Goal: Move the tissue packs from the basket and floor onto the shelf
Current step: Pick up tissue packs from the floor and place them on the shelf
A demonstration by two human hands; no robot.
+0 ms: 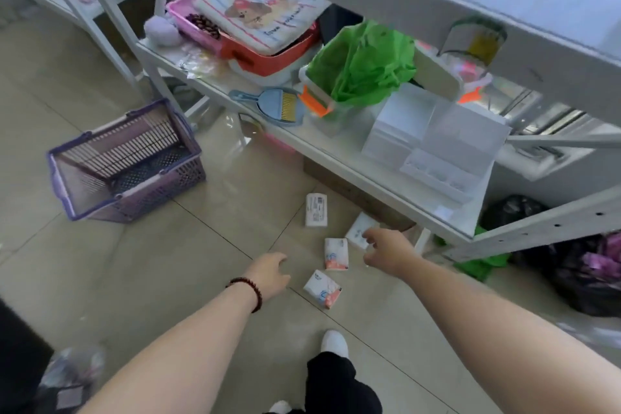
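Several small white tissue packs lie on the tiled floor below the white shelf [339, 158]. One pack [316, 211] lies farthest back, another [358, 228] sits by the shelf's edge, a third [335, 253] lies in the middle and a fourth [322, 289] is nearest me. My right hand [386, 249] hovers open just over the pack by the shelf, fingers spread, holding nothing. My left hand [268, 274], with a dark bead bracelet on the wrist, is open and low, left of the nearest pack. The purple basket [84, 175] stands tilted on the floor at left and looks empty.
The shelf holds a pink bin [188, 15], a red box with a dog-print pouch [262, 17], a blue dustpan [275, 106], a green bag [363, 64] and clear plastic organisers [433, 138]. Black bags [584, 265] sit at right. My feet [334, 341] are below.
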